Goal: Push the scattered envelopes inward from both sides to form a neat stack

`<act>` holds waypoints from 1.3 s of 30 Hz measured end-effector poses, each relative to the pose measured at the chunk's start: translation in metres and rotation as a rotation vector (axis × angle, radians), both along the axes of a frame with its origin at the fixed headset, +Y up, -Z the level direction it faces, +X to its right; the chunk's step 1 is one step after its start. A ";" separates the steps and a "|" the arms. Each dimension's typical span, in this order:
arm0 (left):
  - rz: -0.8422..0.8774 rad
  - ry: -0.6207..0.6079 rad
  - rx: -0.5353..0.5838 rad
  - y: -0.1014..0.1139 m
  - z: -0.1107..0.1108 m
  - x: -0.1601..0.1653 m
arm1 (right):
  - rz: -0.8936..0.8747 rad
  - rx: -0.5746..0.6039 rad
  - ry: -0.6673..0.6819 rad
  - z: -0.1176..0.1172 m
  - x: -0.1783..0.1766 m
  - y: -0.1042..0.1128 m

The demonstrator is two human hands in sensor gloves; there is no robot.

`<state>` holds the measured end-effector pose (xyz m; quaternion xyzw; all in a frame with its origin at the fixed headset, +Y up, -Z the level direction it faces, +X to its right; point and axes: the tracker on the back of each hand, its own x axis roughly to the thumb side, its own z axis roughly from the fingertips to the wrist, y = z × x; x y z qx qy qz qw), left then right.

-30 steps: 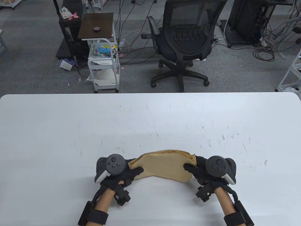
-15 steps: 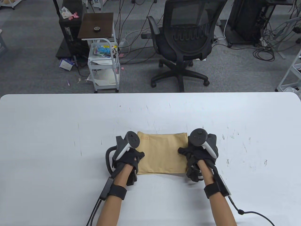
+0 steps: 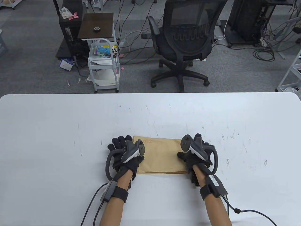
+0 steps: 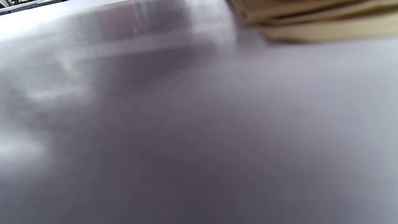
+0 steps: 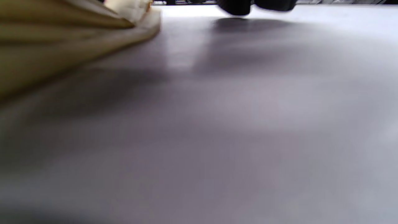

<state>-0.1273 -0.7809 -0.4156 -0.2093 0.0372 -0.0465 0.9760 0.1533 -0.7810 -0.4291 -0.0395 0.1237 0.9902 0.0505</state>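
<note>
A stack of brown envelopes (image 3: 161,155) lies flat on the white table (image 3: 58,131), its edges close to lined up. My left hand (image 3: 127,149) stands on its edge against the stack's left side, fingers (image 3: 118,143) stretched out away from me and thumb on the top envelope. My right hand (image 3: 191,148) stands the same way against the right side, thumb on top. In the left wrist view the stack's layered edges (image 4: 311,28) show blurred at the top right. In the right wrist view the stack (image 5: 62,37) is at the top left, with dark fingertips (image 5: 236,7) at the top edge.
Bare white table lies all around the stack. Beyond the far edge stand a black office chair (image 3: 185,40) and a small white cart (image 3: 103,61) on the floor. Glove cables trail from both wrists to the near edge.
A second ago both hands held the stack lifted and bowed near me. It now lies flat farther out, and both hands have turned onto their edges against its sides.
</note>
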 end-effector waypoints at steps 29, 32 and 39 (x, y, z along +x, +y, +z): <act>0.221 -0.409 0.563 0.069 0.138 -0.123 | 0.222 0.447 0.484 0.154 0.041 0.072; 0.224 -0.396 0.547 0.068 0.144 -0.124 | 0.185 0.402 0.483 0.154 0.040 0.065; 0.208 -0.397 0.459 0.060 0.135 -0.119 | 0.168 0.387 0.486 0.152 0.039 0.064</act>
